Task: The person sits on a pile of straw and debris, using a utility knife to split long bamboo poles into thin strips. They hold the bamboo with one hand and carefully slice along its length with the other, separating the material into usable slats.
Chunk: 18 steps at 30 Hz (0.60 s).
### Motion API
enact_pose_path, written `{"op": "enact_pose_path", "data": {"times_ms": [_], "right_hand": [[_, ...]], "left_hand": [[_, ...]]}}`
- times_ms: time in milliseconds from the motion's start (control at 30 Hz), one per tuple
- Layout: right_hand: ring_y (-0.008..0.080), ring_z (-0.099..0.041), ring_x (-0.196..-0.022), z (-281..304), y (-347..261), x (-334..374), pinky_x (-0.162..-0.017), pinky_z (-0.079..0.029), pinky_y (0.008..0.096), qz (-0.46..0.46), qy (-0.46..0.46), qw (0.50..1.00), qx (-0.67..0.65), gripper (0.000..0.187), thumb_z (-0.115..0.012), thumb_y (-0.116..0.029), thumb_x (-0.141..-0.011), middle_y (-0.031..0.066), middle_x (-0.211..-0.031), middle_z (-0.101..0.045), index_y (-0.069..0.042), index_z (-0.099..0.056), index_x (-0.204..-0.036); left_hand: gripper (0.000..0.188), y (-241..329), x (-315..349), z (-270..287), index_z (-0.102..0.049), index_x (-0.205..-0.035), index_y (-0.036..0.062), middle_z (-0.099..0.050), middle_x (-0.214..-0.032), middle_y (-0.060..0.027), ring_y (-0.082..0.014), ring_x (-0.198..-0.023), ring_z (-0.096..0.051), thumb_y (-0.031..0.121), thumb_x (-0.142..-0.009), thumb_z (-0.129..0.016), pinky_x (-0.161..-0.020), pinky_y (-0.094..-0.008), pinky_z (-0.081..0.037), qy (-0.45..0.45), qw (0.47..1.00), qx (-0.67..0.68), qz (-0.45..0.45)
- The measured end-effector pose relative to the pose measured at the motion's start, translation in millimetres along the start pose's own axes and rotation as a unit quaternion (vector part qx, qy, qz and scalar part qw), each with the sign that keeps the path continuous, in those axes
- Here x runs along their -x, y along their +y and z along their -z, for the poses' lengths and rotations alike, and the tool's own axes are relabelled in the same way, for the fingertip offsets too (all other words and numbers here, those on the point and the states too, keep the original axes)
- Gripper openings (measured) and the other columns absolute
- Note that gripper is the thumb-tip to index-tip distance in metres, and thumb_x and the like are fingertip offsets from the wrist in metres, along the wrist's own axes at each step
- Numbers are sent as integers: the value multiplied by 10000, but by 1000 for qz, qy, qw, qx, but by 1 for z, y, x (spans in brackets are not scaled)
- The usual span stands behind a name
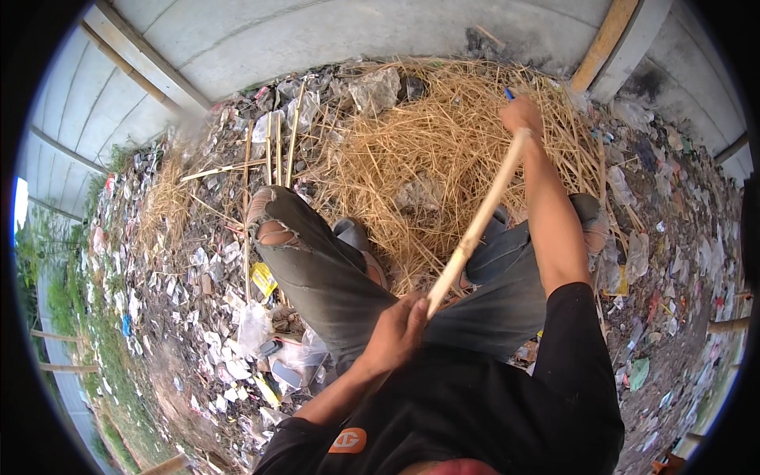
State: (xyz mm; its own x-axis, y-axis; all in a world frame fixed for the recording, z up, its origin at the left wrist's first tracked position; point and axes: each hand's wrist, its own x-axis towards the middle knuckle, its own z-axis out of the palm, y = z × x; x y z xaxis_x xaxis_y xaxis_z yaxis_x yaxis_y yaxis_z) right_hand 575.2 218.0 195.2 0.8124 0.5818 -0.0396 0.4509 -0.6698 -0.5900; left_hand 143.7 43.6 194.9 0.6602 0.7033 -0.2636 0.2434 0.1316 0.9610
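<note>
A long, pale bamboo strip (480,222) slants across my lap, from near my belly up to my right wrist. My left hand (398,331) is closed around its near end. Stretched out far ahead, my right hand (521,116) is closed in a fist around a tool with a blue end (508,93); the rest of it is hidden by the fingers, so its kind cannot be told. The strip's far end meets or passes just beside the right wrist. Below that hand lies a wide heap of straw-coloured shavings (396,158), spread between and beyond my knees.
Several cut bamboo strips (279,150) stand or lean beyond my left knee. Scattered plastic litter (237,317) covers the soil on both sides. A grey panel wall (356,36) curves behind the heap, with a wooden post (606,43) against it at the right.
</note>
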Motion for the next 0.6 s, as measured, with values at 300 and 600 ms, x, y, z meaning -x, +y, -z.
{"op": "enact_pose_path", "data": {"times_ms": [300,600], "right_hand": [[129,-488,-462,12,-41,37,-419,-351,344,113,-50,991,-61,143,-617,-86,-867,57,-584,-545,10,-637,-763],[315,-646,-545,-4,-94,175,-561,-514,447,348,-167,922,38,124,-641,-57,-772,197,-592,-623,41,-676,-704]], "left_hand": [[342,16,-44,72,-516,-999,50,-610,-696,-48,-81,-431,-480,342,-1115,-380,-413,-213,-405,138,987,75,-40],[411,44,-60,75,-516,-1061,30,-466,-732,-3,-71,-481,-381,431,-1091,-432,-440,-225,-328,69,950,300,52]]}}
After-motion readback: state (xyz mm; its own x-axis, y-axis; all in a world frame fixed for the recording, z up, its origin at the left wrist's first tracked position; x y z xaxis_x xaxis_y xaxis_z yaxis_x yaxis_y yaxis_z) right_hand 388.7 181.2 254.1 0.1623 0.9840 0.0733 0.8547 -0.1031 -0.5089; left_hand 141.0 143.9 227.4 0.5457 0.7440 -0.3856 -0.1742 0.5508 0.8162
